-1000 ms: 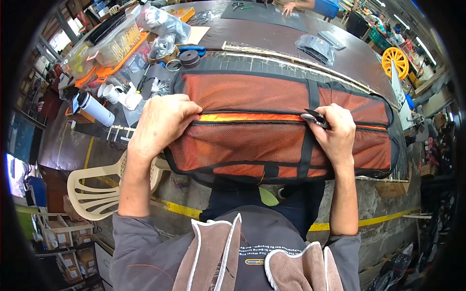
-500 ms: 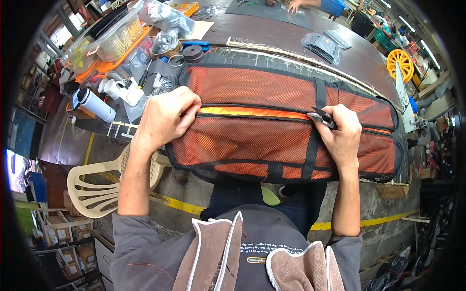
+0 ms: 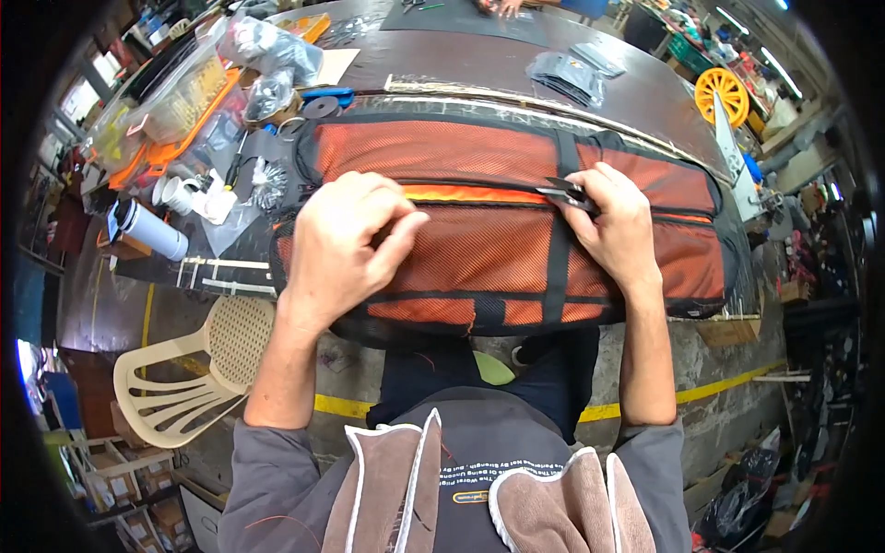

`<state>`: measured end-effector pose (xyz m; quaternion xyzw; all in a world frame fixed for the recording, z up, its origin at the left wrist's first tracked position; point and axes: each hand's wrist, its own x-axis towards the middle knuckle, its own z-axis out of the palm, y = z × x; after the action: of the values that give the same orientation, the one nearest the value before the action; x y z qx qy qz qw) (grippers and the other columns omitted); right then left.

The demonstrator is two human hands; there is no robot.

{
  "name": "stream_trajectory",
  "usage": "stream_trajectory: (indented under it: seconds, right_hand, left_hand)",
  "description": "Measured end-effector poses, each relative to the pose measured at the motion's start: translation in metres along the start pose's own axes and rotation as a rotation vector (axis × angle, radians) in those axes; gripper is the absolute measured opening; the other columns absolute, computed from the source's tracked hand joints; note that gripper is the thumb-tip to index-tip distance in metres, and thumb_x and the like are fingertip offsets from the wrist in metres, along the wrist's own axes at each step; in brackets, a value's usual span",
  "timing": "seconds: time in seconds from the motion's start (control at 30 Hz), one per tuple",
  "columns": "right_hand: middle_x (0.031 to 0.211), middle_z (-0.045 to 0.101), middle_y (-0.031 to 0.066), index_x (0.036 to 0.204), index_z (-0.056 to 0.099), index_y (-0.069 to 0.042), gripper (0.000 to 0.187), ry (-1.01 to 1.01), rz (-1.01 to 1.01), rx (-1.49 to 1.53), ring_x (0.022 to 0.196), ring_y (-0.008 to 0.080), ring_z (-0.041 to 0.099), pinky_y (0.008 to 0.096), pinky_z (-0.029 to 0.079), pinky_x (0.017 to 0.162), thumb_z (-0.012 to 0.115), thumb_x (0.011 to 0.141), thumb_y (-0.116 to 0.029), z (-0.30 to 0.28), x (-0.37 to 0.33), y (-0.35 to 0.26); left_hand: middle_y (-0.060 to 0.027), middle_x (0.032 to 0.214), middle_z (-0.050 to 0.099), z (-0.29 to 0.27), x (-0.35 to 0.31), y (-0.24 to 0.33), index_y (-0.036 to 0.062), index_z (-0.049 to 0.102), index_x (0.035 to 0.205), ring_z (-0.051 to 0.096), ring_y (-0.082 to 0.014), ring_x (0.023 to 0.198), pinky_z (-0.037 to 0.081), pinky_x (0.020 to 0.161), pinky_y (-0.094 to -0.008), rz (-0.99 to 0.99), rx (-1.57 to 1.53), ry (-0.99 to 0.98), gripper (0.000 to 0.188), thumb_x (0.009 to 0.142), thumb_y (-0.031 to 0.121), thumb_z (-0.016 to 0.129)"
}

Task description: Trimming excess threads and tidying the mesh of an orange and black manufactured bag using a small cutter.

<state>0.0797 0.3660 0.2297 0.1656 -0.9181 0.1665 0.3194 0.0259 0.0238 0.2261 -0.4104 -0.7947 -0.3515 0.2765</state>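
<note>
A long bag (image 3: 442, 249) of orange fabric under black mesh, with black edging and straps, lies across the front of the table. Along its middle runs a slit with dark edges, showing a bright yellow-orange strip (image 3: 475, 194). My right hand (image 3: 613, 217) grips small black thread snips (image 3: 567, 192), whose blades point left over the slit beside a black strap (image 3: 558, 267). Over the left part of the bag is my left hand (image 3: 346, 244), fingers curled and thumb tip close to the index finger. Whatever it pinches, if anything, is too small to make out.
Clear boxes with orange trim (image 3: 184, 101), a white bottle (image 3: 152, 229) and dark tape rolls (image 3: 321, 108) stand at the table's left. Plastic-wrapped packs (image 3: 567, 78) lie farther back. A beige plastic chair (image 3: 235, 341) is at my left. Another person's hand (image 3: 507, 7) shows at the far edge.
My left hand has come off the left end of the slit and moved right, nearer the camera. My right hand still holds the snips by the strap. The whole view has shifted slightly.
</note>
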Motion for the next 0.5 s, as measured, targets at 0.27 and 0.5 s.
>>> stream_trajectory:
  seconds: [0.27,0.5]
  right_hand:
    - [0.079,0.068,0.0149,0.098,0.075,0.001,0.026,-0.084,0.222,0.098,0.069,0.0248,0.065,0.0406,0.052,0.068,0.087,0.099,-0.022,-0.006,0.017,0.005]
    - [0.08,0.07,0.0148,0.1,0.08,-0.004,0.034,-0.126,0.313,0.148,0.069,0.0279,0.069,0.043,0.055,0.069,0.088,0.098,-0.037,-0.004,0.02,0.014]
  left_hand:
    - [-0.008,0.094,0.077,0.074,0.032,0.025,0.0084,0.084,0.1,0.077,-0.0293,0.086,0.061,0.077,-0.0414,0.02,0.037,0.023,0.01,0.091,0.013,0.088]
    - [-0.008,0.094,0.078,0.098,0.037,0.045,0.0105,0.086,0.101,0.075,-0.0319,0.09,0.061,0.079,-0.0427,0.079,0.031,-0.005,0.011,0.091,0.012,0.086]
